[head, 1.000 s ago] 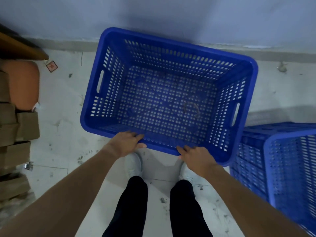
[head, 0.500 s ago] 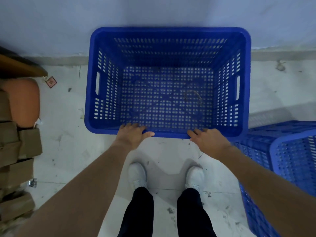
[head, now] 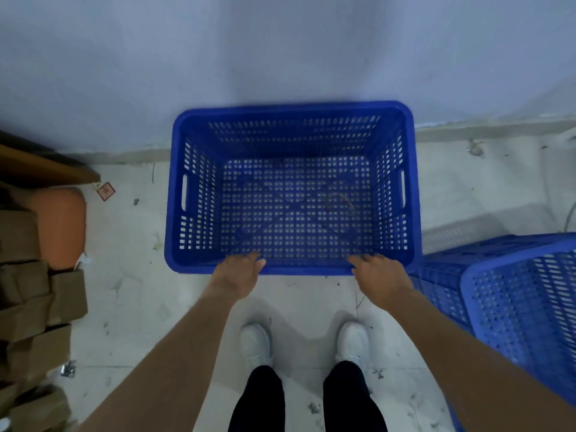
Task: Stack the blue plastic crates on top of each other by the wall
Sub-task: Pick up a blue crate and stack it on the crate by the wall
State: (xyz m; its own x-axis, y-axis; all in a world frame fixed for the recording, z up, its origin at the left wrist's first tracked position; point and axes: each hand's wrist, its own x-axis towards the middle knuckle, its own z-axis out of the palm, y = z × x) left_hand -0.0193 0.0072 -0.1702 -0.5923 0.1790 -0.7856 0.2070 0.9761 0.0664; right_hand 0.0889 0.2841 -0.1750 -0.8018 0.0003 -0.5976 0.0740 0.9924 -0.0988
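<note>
The blue crate [head: 293, 188] sits open side up on the floor with its far side against the wall [head: 280, 51], squarely in front of the person. The left hand [head: 238, 274] and right hand [head: 378, 277] both rest on its near rim, fingers curled over the edge into the inside, gripping it. Two crates are in view: this one and a second blue crate [head: 511, 294] tilted at the right, just beside the first one's near right corner. The floor [head: 131, 275] is pale, scuffed and spotted with dirt. Cardboard boxes [head: 34, 294] are piled at the left edge, and two white shoes [head: 255, 344] stand below the crate.
</note>
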